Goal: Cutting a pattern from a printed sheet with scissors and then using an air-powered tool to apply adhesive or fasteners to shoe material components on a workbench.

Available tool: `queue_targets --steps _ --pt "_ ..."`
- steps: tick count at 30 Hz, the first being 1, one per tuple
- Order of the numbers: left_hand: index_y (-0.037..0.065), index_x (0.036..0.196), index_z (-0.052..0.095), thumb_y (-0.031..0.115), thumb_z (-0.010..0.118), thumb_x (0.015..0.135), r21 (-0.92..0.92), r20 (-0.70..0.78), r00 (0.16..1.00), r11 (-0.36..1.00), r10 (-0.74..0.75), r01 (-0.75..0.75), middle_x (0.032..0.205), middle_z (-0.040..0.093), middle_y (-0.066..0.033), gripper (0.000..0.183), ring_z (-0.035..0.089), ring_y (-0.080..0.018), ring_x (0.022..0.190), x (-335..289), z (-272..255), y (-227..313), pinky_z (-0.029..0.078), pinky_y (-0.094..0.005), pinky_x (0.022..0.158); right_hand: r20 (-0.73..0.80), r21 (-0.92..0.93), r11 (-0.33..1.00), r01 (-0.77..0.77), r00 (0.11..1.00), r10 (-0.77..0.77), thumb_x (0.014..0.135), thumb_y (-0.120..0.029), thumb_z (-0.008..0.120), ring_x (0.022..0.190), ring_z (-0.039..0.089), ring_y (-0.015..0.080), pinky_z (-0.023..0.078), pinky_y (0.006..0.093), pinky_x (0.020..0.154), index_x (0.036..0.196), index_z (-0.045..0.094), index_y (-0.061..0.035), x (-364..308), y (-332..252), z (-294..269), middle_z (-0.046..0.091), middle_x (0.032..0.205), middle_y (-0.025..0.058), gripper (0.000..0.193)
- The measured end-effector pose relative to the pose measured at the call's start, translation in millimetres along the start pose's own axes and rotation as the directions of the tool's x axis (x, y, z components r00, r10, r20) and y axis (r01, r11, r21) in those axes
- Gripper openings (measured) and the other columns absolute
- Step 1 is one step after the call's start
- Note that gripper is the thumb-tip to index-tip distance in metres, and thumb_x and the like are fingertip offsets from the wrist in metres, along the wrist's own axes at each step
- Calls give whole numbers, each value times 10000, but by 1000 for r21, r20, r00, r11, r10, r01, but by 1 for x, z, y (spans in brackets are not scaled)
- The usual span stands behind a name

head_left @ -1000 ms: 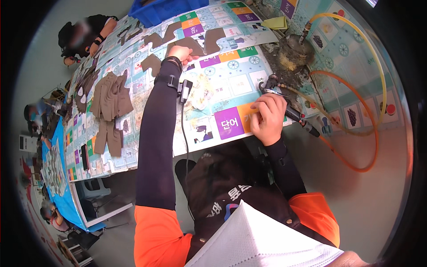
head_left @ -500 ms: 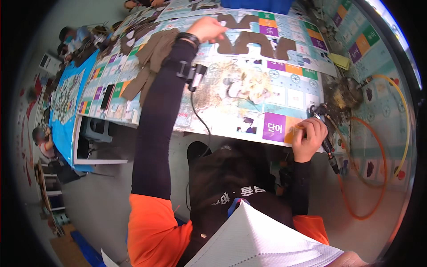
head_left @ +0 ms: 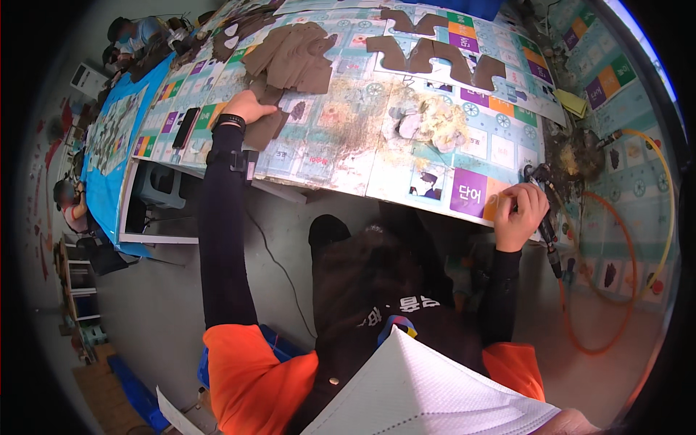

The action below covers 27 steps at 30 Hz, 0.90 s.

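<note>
My left hand lies on the near end of a pile of flat brown cut pieces, its thumb stretched to the right over a lower piece. Part of its fingers is hidden from view. Farther right, a wavy brown cut piece and a smaller one lie flat on a pale sheet. At the table's right front corner is my right hand, fingers curled in. Close against it is a black spray gun with a hose; whether the fingers grip it is hidden.
The patterned table carries a crusty yellowish lump and a dark phone. A blue bin stands at the far edge. Orange hose loops down beside the right wall. Other people sit at far left.
My left hand has drawn back from the far brown pieces to the near end of the pile on the left. My right hand stays beside the spray gun. The view has shifted slightly.
</note>
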<state>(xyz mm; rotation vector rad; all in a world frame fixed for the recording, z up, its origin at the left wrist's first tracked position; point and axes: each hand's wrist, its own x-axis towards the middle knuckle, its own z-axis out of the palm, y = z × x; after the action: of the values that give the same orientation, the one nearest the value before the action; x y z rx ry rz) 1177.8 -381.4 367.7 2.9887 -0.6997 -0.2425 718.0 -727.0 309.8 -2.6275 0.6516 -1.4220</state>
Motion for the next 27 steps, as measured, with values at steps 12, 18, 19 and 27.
queue_targets --steps 12,18,19,27 --pt "52 967 740 181 548 842 179 -366 912 947 -187 266 1027 699 -228 262 668 -396 1004 -32 -24 -1 536 -487 862 -13 13 1000 26 1000 -26 707 -19 613 909 578 266 391 391 871 714 569 -87 -1 2 0 602 810 52 82" --pt "53 908 731 251 653 812 470 -513 854 862 91 191 863 705 -214 234 705 -368 780 -115 -107 19 558 -468 711 -57 -1 1000 22 998 -22 660 -47 621 892 573 286 407 412 824 704 578 -82 2 1 1 592 790 69 71" --pt "33 960 719 226 639 822 450 -531 826 889 190 84 845 704 -210 251 708 -350 763 -135 -119 32 556 -440 704 -54 11 1000 20 998 -19 655 -46 624 895 574 286 408 409 822 698 574 -83 3 0 4 589 787 67 76" --pt "-16 1046 688 123 658 861 -185 -283 758 741 588 -645 813 695 -26 233 609 -76 696 -137 -125 204 467 -219 668 -78 20 1000 -11 997 13 635 -17 621 882 576 276 416 400 802 665 568 -84 -2 8 0 580 750 54 91"
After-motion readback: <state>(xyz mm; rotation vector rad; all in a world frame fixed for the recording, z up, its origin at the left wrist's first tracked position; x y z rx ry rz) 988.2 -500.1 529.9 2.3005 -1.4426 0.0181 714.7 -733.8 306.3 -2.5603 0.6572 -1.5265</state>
